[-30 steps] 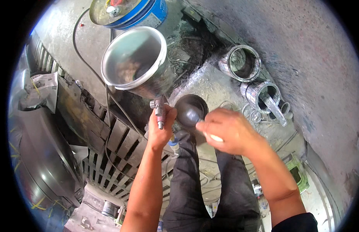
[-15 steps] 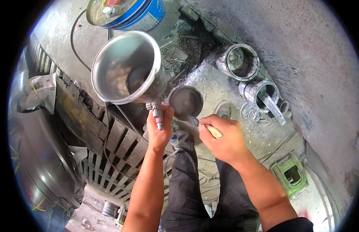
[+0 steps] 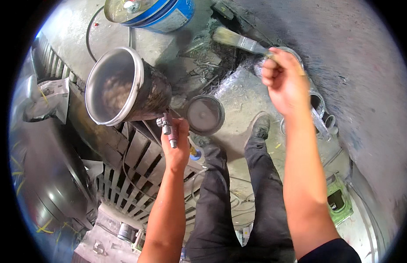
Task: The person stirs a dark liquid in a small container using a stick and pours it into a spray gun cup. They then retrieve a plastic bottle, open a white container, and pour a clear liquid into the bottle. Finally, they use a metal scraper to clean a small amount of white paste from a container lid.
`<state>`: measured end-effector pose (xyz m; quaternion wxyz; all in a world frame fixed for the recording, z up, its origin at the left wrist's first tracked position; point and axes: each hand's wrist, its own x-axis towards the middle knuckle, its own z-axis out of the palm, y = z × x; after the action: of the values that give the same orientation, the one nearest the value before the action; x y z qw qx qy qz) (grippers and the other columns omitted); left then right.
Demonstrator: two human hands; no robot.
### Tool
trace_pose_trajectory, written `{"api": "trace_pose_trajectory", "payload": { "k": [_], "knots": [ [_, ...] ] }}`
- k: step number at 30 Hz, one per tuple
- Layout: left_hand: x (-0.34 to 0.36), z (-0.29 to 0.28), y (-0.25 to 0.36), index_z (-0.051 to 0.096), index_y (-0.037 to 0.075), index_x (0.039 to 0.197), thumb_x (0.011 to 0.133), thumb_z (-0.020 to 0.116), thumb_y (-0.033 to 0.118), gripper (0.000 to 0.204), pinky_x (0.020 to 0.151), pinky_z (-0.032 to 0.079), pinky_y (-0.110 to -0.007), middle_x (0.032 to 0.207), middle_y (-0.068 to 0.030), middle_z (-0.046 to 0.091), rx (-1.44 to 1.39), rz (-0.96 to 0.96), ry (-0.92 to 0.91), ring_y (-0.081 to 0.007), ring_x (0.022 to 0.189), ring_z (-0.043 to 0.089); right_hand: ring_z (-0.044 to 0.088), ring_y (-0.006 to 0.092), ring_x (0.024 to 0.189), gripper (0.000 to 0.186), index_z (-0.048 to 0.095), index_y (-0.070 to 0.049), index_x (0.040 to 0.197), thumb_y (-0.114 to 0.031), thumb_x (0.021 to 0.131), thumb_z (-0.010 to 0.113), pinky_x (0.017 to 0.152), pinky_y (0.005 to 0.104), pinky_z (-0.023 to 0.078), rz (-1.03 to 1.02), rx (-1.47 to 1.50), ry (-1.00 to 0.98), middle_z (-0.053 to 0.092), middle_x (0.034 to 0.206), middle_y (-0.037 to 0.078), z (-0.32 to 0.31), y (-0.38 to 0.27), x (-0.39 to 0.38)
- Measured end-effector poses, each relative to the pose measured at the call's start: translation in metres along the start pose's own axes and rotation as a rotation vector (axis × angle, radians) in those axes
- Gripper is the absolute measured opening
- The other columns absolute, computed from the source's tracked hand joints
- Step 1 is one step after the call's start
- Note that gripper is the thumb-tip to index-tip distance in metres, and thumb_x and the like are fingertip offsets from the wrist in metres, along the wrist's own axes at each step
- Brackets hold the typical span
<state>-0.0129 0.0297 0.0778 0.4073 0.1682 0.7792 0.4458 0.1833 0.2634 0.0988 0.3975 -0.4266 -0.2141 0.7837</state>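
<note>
With our left hand (image 3: pixel 176 147) we curl fingers around the spray gun (image 3: pixel 167 126), its cup (image 3: pixel 155 94) tilted; our right hand (image 3: pixel 287 83) pinches the paintbrush (image 3: pixel 246 43) handle, bristles pointing left, near a metal can (image 3: pixel 295 51).

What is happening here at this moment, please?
A person's left hand grips what looks like a spray gun with a wide, tilted cup. The right hand holds a paintbrush up, bristles toward the left, away from the open round container. That container, with grey contents, stands on the floor near the left shoe.
</note>
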Motion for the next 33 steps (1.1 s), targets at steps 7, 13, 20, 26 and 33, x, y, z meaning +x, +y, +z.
{"api": "trace_pose_trajectory", "payload": {
  "k": [7,13,20,26,33],
  "knots": [
    [-0.009,-0.011,0.015,0.056,0.006,0.093,0.093,0.063,0.018,0.014,0.057,0.038,-0.025,0.075,0.0008,0.052,-0.076,-0.102,-0.048,-0.0072,0.064,0.045,0.063,0.0115,0.086,0.024,0.061,-0.003,0.115,-0.020,0.098,0.055,0.073,0.0263,0.050,0.046,-0.569,0.102,0.064,0.100,0.004,-0.022,0.084,-0.081],
    [-0.022,0.005,0.014,0.057,0.003,0.092,0.093,0.060,0.010,0.008,0.065,0.041,-0.025,0.080,0.0010,0.055,-0.085,-0.058,-0.199,-0.0078,0.072,0.048,0.058,0.0099,0.089,0.024,0.056,-0.004,0.113,-0.007,0.091,0.064,0.076,0.0249,0.049,0.346,-0.084,0.118,0.060,0.096,0.002,-0.021,0.101,-0.134],
    [-0.071,0.022,-0.042,0.060,0.003,0.112,0.083,0.070,0.009,0.032,0.084,0.047,-0.034,0.099,-0.0070,0.063,0.052,0.057,-0.301,-0.0188,0.093,0.059,0.058,0.0101,0.079,0.028,0.055,-0.011,0.107,0.000,0.084,0.067,0.065,0.0288,0.052,0.289,-0.005,0.225,0.058,0.085,-0.003,-0.067,0.079,-0.155],
    [-0.081,0.042,0.000,0.062,0.001,0.111,0.075,0.071,0.004,0.037,0.085,0.048,-0.032,0.098,-0.0086,0.067,0.072,-0.109,-0.414,-0.0204,0.091,0.062,0.059,0.0134,0.080,0.035,0.048,-0.008,0.111,-0.007,0.083,0.068,0.068,0.0301,0.052,0.122,-0.265,0.401,0.059,0.091,0.003,-0.121,0.001,-0.135],
    [-0.073,0.034,-0.009,0.060,0.003,0.102,0.075,0.052,-0.003,0.028,0.076,0.049,-0.034,0.087,-0.0124,0.065,0.399,0.076,-0.413,-0.0230,0.082,0.062,0.061,0.0264,0.084,0.028,0.057,-0.006,0.105,-0.011,0.080,0.070,0.075,0.0374,0.049,-0.372,-1.520,0.407,0.060,0.093,0.012,-0.122,-0.046,-0.046]
  ]
}}
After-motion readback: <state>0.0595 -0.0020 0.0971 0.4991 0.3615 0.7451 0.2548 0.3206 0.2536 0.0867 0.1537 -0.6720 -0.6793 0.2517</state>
